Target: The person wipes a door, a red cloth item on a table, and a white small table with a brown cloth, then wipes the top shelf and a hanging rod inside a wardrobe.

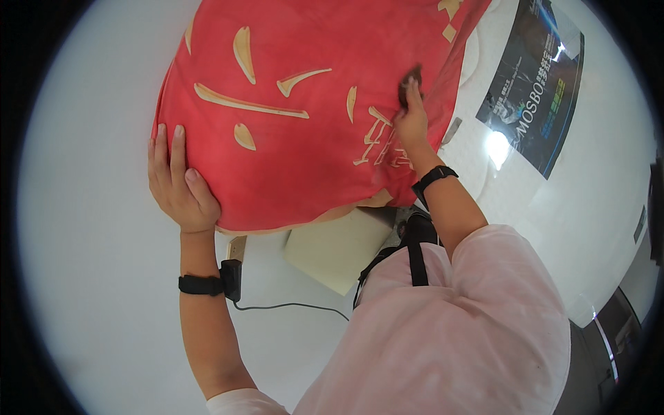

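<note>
A large red fabric-covered item, perhaps a cushion or a cover (295, 171), spreads out before me, printed with cream and tan shapes and some characters. Along its left edge, my left hand (184, 187) lies with fingers extended and thumb apart, touching the red cloth and holding nothing. My right hand (412, 119) is on the red surface at the right, beside the printed characters. In it is a small dark brown thing (411, 85), possibly a brush or pad; blur hides its exact kind.
A plain white wall (104, 207) runs along the left, with a gold socket plate (237, 248) on it. Below the red cloth juts a pale yellow panel (337, 249). At right is a glossy white surface (550, 233) bearing a black printed sheet (539, 93). A thin cable (290, 305) trails from my left wrist's device.
</note>
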Demonstrator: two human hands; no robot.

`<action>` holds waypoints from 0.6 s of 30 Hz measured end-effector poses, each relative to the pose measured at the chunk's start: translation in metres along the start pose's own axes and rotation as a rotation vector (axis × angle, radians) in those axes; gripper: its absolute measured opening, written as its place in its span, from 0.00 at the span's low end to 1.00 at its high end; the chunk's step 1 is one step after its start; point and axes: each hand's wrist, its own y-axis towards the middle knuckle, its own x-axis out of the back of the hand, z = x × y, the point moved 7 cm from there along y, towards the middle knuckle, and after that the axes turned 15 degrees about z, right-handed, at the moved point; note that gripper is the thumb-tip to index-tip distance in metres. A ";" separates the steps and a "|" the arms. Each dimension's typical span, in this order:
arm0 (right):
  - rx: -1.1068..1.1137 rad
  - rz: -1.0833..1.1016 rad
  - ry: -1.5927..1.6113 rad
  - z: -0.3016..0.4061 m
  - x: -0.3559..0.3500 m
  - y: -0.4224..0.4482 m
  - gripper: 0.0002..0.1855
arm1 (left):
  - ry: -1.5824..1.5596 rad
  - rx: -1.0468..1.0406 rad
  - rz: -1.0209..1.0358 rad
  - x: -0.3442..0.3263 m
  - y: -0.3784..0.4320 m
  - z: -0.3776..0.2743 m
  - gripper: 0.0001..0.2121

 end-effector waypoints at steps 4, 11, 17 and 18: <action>-0.793 0.509 0.148 -0.181 -0.048 -0.037 0.29 | -0.005 -0.060 -0.038 0.003 0.018 -0.005 0.24; -0.191 -0.064 0.530 0.043 0.037 -0.008 0.29 | -0.005 -0.005 -0.038 0.001 -0.001 0.003 0.24; 0.745 0.082 -0.028 0.285 0.012 -0.014 0.35 | -0.015 0.002 -0.007 0.004 0.012 -0.002 0.23; 0.777 0.052 -0.101 0.287 0.002 -0.016 0.37 | -0.022 0.003 0.006 0.004 0.014 -0.002 0.22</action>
